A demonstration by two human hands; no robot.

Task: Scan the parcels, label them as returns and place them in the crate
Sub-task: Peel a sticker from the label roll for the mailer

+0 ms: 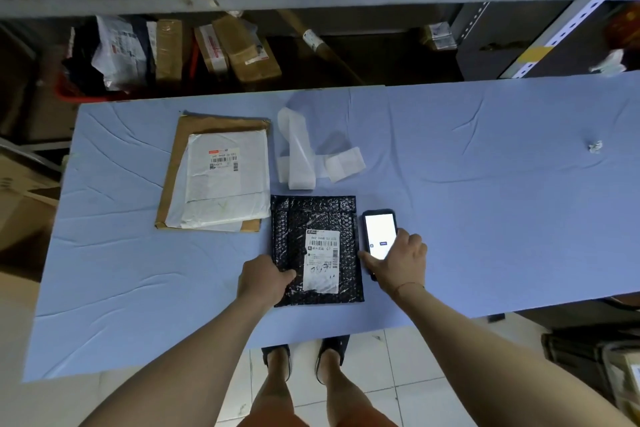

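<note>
Left hand on black parcel, label "C7"; right hand around phone.

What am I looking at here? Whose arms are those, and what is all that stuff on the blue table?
The camera sits on a person's head and looks down, so you see their own arms and feet. The left hand rests on a black bubble parcel with a white label. The right hand has its fingers around a phone-like scanner with a lit screen. On the blue table also lie a white parcel on a brown envelope, a strip of white labels and a small paper scrap. Behind are shelves full of parcels.
</note>
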